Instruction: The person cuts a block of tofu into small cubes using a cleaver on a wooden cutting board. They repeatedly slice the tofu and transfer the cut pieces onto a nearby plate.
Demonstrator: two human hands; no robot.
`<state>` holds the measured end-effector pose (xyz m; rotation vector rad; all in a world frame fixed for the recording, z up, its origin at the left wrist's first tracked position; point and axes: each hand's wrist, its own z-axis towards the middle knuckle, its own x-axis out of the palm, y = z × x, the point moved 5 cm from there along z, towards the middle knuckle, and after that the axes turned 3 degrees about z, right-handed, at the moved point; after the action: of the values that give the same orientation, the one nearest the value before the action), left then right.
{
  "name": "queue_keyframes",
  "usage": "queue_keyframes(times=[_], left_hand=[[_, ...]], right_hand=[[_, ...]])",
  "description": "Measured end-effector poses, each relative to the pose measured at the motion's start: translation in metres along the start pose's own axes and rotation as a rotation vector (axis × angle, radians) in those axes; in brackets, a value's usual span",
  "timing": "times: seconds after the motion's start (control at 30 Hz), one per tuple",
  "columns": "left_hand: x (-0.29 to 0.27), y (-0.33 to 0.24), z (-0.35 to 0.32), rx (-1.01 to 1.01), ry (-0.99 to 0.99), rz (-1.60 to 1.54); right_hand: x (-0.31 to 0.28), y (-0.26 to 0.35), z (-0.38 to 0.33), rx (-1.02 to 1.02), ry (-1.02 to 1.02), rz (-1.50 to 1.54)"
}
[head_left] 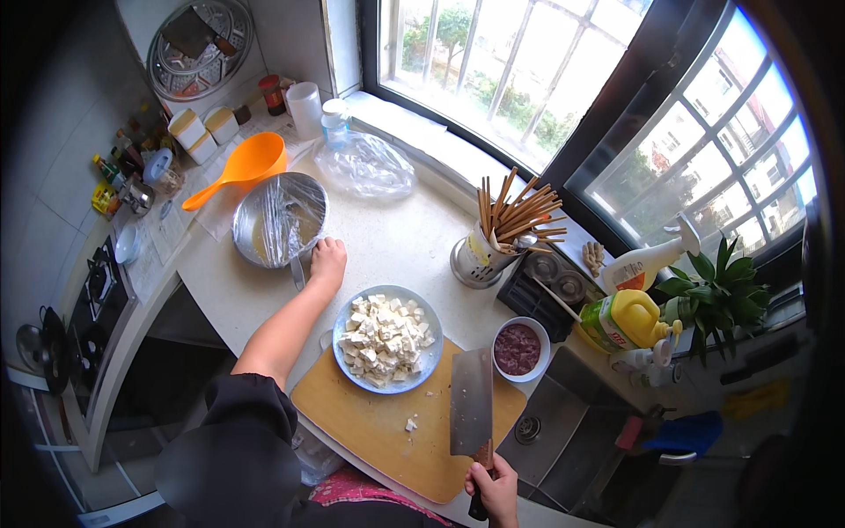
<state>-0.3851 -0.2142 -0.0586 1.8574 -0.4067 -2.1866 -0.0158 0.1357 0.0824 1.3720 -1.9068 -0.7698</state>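
My right hand (495, 489) grips the dark handle of a cleaver (472, 403). Its broad blade points away from me over the right part of a wooden cutting board (352, 422). Reaching forward on the left, my left hand (326, 266) has curled fingers at the edge of a metal pot (255, 251) covered with clear plastic wrap (286, 216). What those fingers hold, if anything, is hidden. A blue-rimmed plate (429, 352) heaped with white tofu cubes (385, 339) rests on the board's far side. Tofu crumbs (411, 424) lie beside the blade.
Right of the board stand a bowl (543, 359) of dark red minced meat and a sink (563, 440). A chopstick holder (475, 261), a yellow jug (629, 319) and a spray bottle (647, 261) line the window side. An orange ladle (251, 160) and a plastic bag (365, 165) lie farther back.
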Motion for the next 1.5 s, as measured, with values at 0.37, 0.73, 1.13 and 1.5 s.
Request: queue_keyframes(times=[0.37, 0.73, 1.13, 1.5], left_hand=[[-0.153, -0.034, -0.052, 0.359, 0.349, -1.208], [-0.221, -0.091, -0.212, 0.679, -0.005, -1.414], [-0.163, -0.158, -0.266, 0.536, -0.042, -1.086], [-0.156, -0.123, -0.331, 0.376, -0.056, -1.384]], right_hand=[[-0.013, 0.01, -0.007, -0.027, -0.018, -0.002], [-0.074, -0.006, -0.028, -0.453, -0.314, -0.868], [-0.081, -0.021, -0.004, -0.577, -0.098, -1.169], [-0.071, -0.035, 0.021, -0.777, 0.172, -1.259]])
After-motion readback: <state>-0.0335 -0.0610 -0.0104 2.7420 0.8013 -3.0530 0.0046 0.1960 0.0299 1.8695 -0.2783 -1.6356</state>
